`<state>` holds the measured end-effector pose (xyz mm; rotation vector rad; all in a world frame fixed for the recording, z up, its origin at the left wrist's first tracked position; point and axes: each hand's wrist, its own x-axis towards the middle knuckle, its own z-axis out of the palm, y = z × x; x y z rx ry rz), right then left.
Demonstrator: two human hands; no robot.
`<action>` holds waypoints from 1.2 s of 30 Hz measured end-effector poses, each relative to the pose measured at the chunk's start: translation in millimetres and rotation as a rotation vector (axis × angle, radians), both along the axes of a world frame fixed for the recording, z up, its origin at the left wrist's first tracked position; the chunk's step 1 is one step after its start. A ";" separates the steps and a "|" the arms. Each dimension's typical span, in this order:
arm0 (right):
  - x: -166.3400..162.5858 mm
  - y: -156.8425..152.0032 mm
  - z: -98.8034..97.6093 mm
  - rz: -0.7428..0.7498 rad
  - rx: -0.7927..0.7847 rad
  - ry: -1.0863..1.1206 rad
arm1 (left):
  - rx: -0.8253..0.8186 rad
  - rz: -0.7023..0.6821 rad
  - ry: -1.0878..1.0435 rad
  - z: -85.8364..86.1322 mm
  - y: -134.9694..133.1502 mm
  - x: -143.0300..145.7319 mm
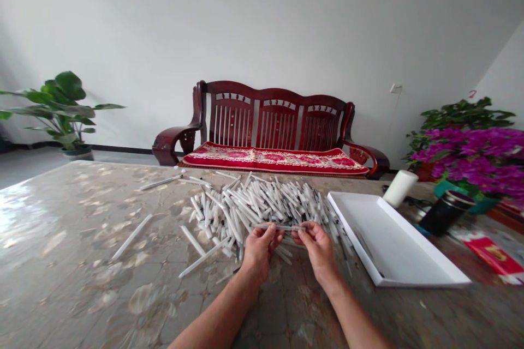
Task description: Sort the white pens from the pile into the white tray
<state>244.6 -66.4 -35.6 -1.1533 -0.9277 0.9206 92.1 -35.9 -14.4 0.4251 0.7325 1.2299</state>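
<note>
Fingertips of both hands are closed on one slim translucent pen (282,227), held level across the near edge of a wide heap of pens (254,202) on the table. The left hand (258,251) pinches its left end between thumb and fingers; the right hand (317,245) pinches its right end the same way. Fine details of the held pen are too small to tell.

The heap lies in all directions, frosted white barrels mixed with dark parts. A loose pen (131,237) lies well apart to the left, tilted on the patterned tabletop (82,283), and another stray pen (160,182) rests farther back on the left. Just right of the heap sits a shallow white box lid (413,245), open side up, with a thin dark rod (368,248) lying along its left side.

Beyond the lid, on the right, are a white roll (400,188), a black tumbler (446,212), a red packet (495,255) and purple flowers (478,161). A dark red wooden bench (278,120) with a red patterned seat cover (274,158) stands on the far side, and a leafy potted plant (67,103) stands far left.
</note>
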 end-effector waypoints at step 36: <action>-5.1 -8.9 5.9 0.010 -0.129 0.081 | 0.235 0.043 0.146 -2.9 -5.8 4.6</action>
